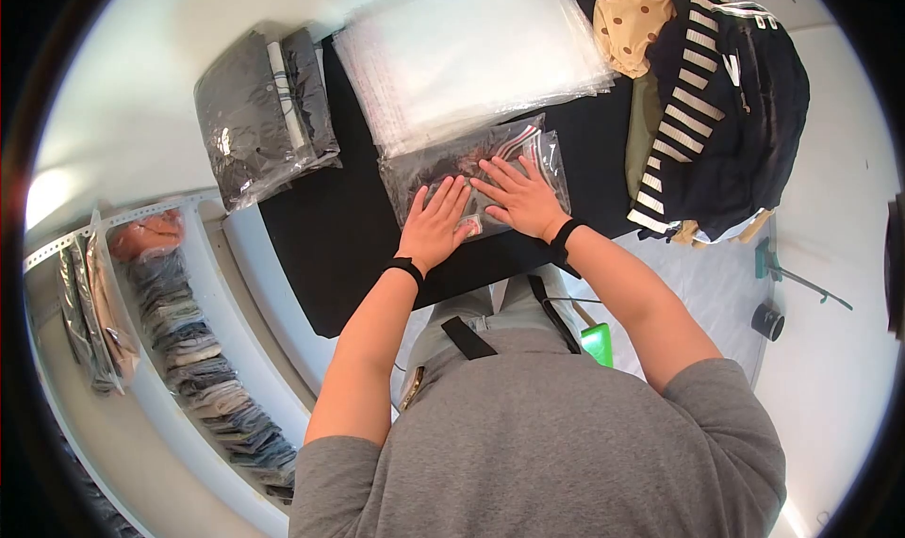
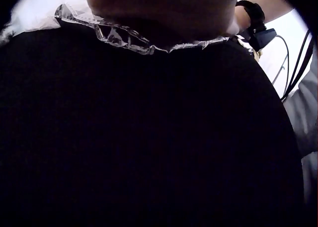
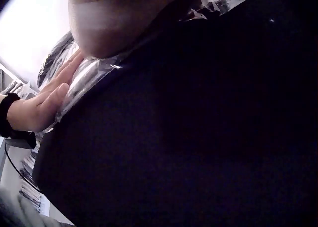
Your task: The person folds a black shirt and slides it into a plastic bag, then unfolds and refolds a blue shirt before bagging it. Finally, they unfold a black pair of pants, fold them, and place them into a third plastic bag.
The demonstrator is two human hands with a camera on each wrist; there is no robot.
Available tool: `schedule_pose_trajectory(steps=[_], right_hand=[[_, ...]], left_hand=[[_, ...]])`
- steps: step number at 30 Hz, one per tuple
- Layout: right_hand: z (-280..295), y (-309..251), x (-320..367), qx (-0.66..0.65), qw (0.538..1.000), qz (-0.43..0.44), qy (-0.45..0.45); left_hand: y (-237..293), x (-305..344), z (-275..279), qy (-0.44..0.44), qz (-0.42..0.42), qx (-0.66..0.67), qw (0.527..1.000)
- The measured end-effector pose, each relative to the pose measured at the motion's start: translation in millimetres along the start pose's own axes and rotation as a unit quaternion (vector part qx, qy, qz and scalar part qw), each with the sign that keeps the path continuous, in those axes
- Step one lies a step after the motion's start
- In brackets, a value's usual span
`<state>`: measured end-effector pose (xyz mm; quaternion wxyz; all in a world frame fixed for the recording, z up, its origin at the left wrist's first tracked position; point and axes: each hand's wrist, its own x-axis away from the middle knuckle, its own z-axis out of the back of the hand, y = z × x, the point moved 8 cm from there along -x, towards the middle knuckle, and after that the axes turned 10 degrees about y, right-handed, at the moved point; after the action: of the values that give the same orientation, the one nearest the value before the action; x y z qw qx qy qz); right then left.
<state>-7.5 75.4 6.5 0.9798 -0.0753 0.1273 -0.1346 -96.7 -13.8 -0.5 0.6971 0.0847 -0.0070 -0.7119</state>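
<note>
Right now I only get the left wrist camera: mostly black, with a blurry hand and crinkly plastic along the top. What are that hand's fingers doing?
Observer: The head view shows the left hand with fingers extended on a clear plastic bag of dark cloth.
Visitor: And the other one?
Observer: The right hand rests on the same bag, fingers spread.
Visitor: What lies just beyond the bag?
Observer: A stack of clear plastic sleeves.
</note>
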Motion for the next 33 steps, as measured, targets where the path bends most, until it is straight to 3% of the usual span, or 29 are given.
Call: schedule_pose_trajectory(steps=[18,23,26,28,33], right_hand=[[-10.5,5.9,-4.2,-0.036,0.999,0.003,-0.016],[-6.2,11.0,-9.6,-0.080,0.997,-0.016,-0.010],[3.5,15.5,-14.5,-0.039,0.999,-0.033,-0.007],[7.9,25.9,-17.5,0.015,0.998,-0.061,0.012],[-3.2,33.6,-13.5,-0.012,0.997,-0.067,0.023]], left_hand=[[-5.2,-3.0,-4.3,0.028,0.011,0.080,0.996],[-10.0,-8.4,2.7,0.007,0.050,0.130,0.990],[-5.4,-26.5,10.5,0.066,0.053,0.065,0.994],[-3.5,-38.5,5.6,0.070,0.056,0.050,0.995],[-11.3,-47.6,-3.1,0.052,0.087,0.014,0.995]])
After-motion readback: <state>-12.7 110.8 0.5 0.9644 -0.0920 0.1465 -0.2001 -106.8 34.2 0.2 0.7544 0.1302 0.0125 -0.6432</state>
